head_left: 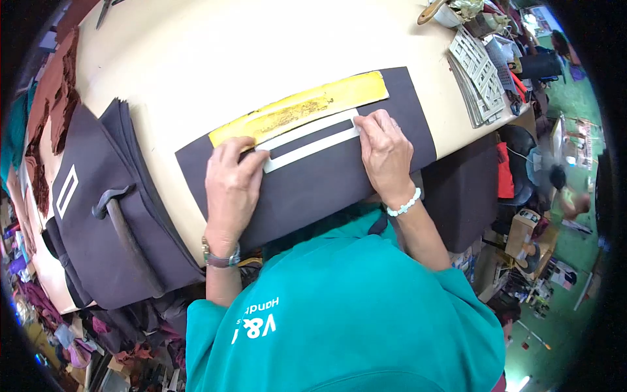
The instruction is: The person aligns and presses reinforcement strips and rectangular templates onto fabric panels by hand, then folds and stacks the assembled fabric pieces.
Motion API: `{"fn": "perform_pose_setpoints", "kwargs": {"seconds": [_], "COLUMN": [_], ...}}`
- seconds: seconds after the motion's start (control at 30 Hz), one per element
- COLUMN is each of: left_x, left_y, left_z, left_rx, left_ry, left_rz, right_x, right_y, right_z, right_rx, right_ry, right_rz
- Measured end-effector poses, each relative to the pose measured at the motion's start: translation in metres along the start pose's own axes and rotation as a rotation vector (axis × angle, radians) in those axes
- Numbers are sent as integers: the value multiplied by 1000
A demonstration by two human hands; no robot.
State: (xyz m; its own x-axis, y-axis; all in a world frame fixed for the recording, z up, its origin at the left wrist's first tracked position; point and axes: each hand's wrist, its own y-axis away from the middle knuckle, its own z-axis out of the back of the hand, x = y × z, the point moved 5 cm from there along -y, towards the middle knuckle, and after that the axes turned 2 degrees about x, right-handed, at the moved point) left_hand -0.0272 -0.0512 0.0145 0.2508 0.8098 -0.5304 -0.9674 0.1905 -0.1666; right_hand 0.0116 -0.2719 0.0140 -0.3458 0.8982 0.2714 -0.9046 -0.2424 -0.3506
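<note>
A dark panel (pixel 307 189) of leather or cloth lies across the table edge in front of me. On it sits a narrow white rectangular frame (pixel 313 151) with an open slot, slightly tilted. My left hand (pixel 233 176) pinches its left end between thumb and fingers. At the opposite end, the thumb and fingertips of my right hand (pixel 386 150) grip the frame's corner. Just beyond the frame, a yellow strip (pixel 300 106) with brown stains lies along the panel's far side, its left end close to my left fingers.
To the left, a hammer (pixel 124 228) rests on stacked dark panels (pixel 147 189), the top one bearing a white rectangle outline (pixel 67 189). Reddish-brown pieces (pixel 57 85) lie beyond. Grey cut-out templates (pixel 478 78) and a wooden-handled brush (pixel 431 11) occupy the table's right end.
</note>
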Motion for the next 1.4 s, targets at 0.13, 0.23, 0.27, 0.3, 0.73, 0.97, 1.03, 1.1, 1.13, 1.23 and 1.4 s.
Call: {"fn": "perform_pose_setpoints", "kwargs": {"seconds": [0.13, 0.23, 0.27, 0.3, 0.73, 0.97, 1.03, 1.1, 1.13, 1.23, 1.4], "left_x": [-16, -11, -10, -10, -9, -7, -7, -8, -8, -11, -13], "left_y": [22, 33, 35, 36, 34, 38, 35, 36, 35, 40, 49], "left_z": [-10, -22, -21, -21, -16, -15, -16, -16, -15, -13, -6], "left_rx": [18, 91, 82, 77, 159, 117, 96, 105, 106, 148, 121], "left_ry": [-347, -405, -376, -346, -471, -390, -369, -387, -399, -433, -496], "left_rz": [-100, -53, -48, -45, -125, -175, -183, -179, -172, -146, -86], "right_x": [19, 73, 95, 109, 0, 16, 61, 99, 102, 57, -9], "right_y": [-3, 5, 12, 24, 17, 8, 15, 41, 45, 41, 42], "right_z": [8, -12, -24, -44, -15, -1, -9, -28, -35, -22, -5], "right_rx": [-46, 69, 93, 186, 119, 68, 90, 127, 144, 180, 110], "right_ry": [178, -292, -417, -463, -133, 121, 82, -61, -125, -189, -13], "right_rz": [127, 286, 320, 323, -35, -11, 170, 289, 284, 142, 2]}}
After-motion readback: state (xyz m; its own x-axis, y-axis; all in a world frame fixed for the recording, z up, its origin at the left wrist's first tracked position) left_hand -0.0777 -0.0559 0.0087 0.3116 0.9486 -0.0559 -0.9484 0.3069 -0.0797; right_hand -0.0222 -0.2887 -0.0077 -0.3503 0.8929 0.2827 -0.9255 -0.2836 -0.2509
